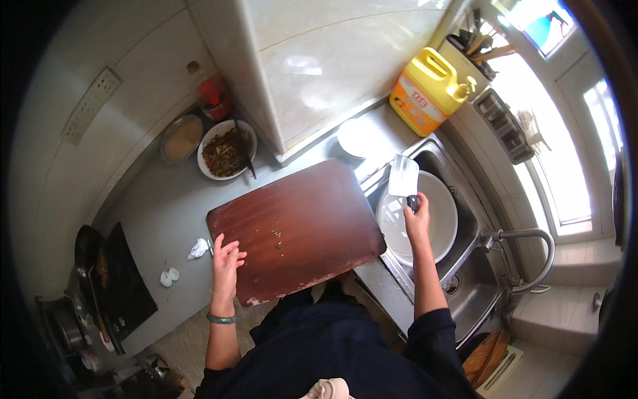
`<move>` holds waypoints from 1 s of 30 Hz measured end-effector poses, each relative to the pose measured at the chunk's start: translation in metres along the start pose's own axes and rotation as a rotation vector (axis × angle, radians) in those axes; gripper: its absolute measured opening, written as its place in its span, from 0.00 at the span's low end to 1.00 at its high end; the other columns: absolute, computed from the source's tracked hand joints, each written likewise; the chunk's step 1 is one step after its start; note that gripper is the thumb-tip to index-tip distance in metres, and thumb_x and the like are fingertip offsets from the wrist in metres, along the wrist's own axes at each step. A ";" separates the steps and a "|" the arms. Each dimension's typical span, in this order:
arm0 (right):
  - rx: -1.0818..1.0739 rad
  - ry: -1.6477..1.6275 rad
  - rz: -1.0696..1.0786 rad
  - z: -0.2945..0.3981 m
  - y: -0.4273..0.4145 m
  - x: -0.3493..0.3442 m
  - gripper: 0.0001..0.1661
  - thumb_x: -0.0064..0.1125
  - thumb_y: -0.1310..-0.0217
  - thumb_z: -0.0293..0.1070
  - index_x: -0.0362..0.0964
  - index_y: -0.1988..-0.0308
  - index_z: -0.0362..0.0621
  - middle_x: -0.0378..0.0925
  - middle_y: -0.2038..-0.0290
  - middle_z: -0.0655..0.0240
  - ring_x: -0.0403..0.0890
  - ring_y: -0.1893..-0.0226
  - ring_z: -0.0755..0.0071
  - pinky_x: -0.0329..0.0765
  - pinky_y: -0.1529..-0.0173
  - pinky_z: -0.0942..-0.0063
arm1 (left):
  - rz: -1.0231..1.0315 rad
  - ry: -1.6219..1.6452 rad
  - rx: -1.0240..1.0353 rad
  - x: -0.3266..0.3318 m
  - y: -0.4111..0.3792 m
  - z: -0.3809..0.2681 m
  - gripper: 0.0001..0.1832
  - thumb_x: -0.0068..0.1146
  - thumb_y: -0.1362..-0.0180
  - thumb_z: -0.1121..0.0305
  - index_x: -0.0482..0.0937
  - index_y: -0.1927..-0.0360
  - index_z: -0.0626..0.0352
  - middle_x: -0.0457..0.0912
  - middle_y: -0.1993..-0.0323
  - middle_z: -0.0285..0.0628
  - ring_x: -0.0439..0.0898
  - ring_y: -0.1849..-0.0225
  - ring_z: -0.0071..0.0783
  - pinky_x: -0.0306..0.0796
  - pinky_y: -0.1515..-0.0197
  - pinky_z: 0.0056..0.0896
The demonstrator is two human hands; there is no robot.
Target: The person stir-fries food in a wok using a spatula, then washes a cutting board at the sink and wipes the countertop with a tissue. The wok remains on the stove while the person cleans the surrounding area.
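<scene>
My right hand (418, 219) grips the black handle of a cleaver (403, 175), its broad blade pointing away from me over a white basin (446, 219) in the sink. Clear liquid seems to lie in the basin. At the left edge of a reddish-brown wooden cutting board (304, 219), my left hand (228, 259) is held with its fingers apart and nothing in it. Whether it touches the board I cannot tell. A few small chopped bits (278, 244) lie on the board. Just beyond that hand is a crumpled white wrapper or tissue (199, 248).
Cracked eggshells (169, 277) lie on the grey counter (144, 214). Behind the board stand a white bowl of chopped food (224, 149), a bowl of pale contents (182, 139) and a white plate (361, 138). A yellow detergent jug (428, 95), a faucet (541, 244) and a wok (89, 249) are around.
</scene>
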State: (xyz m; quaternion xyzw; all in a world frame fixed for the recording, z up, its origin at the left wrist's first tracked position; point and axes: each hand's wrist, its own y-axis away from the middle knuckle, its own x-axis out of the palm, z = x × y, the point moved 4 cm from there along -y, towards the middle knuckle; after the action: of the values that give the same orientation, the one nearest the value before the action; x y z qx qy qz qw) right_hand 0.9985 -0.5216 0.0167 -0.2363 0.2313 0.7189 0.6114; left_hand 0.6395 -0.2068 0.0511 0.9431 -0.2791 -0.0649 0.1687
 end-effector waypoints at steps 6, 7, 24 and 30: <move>0.260 -0.355 0.024 -0.045 -0.011 -0.002 0.32 0.53 0.54 0.32 0.57 0.46 0.43 0.74 0.73 0.63 0.73 0.79 0.76 0.70 0.76 0.78 | -0.056 -0.024 -0.002 -0.003 0.017 -0.002 0.27 0.45 0.40 0.68 0.51 0.39 0.56 0.71 0.55 0.41 0.75 0.65 0.23 0.69 0.65 0.20; 0.282 -0.361 0.019 -0.060 -0.005 -0.006 0.31 0.54 0.54 0.32 0.58 0.47 0.41 0.73 0.74 0.64 0.73 0.79 0.76 0.70 0.76 0.78 | -0.060 -0.023 -0.010 -0.002 0.020 -0.001 0.27 0.45 0.40 0.68 0.51 0.39 0.56 0.71 0.54 0.41 0.75 0.65 0.23 0.69 0.65 0.20; 0.410 0.074 -0.070 -0.229 -0.008 0.021 0.24 0.53 0.54 0.35 0.65 0.54 0.40 0.74 0.61 0.50 0.75 0.59 0.50 0.70 0.55 0.63 | 0.003 -0.190 -0.025 0.072 0.050 -0.016 0.27 0.44 0.40 0.68 0.50 0.39 0.57 0.71 0.54 0.40 0.74 0.65 0.22 0.69 0.66 0.18; 0.591 0.218 0.090 -0.256 -0.010 0.035 0.22 0.55 0.56 0.34 0.68 0.58 0.37 0.75 0.63 0.50 0.75 0.60 0.48 0.71 0.56 0.62 | -0.035 -0.229 -0.064 0.067 0.069 -0.007 0.28 0.45 0.40 0.67 0.51 0.39 0.56 0.71 0.54 0.40 0.75 0.65 0.22 0.70 0.66 0.19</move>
State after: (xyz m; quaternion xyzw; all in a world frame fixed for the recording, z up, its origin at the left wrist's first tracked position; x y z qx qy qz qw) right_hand 1.0179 -0.6521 -0.2059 -0.1136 0.5046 0.6174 0.5927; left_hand 0.6623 -0.2957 0.0804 0.9283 -0.2779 -0.1839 0.1649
